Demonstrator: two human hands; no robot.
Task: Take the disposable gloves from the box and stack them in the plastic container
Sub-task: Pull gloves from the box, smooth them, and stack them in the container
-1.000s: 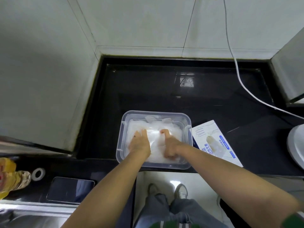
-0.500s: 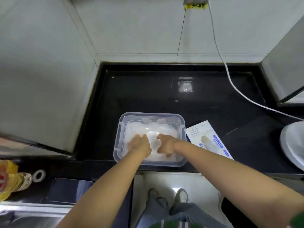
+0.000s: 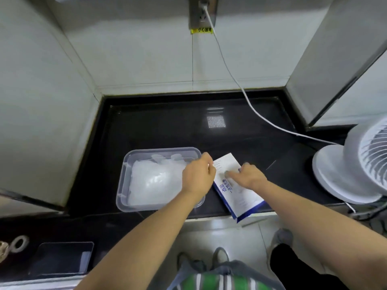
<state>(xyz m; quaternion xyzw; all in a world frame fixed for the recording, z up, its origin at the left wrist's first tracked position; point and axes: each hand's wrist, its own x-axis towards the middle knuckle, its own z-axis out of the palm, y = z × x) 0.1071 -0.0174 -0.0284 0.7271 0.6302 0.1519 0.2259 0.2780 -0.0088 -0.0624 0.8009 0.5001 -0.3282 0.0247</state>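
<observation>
A clear plastic container [image 3: 125, 164] stands on the black counter and holds a heap of translucent disposable gloves [image 3: 155, 183]. Right beside it lies the white and blue glove box [image 3: 243, 199], flat, its near end jutting past the counter's front edge. My left hand [image 3: 198, 176] reaches across the container's right rim, its fingers curled around the box's far left corner. My right hand [image 3: 248, 176] rests on top of the box with its fingers stretched leftward. Whether a glove is pinched under the fingers is hidden.
A white fan [image 3: 356, 164] stands at the right, its white cable [image 3: 251, 105] running across the counter up to a wall socket [image 3: 202, 11]. A dark phone [image 3: 60, 258] and a tape roll [image 3: 18, 243] lie on the lower ledge at the left. Walls close in the counter.
Both hands have left the glove pile in the container and moved right onto the glove box. The camera has tilted up and to the right.
</observation>
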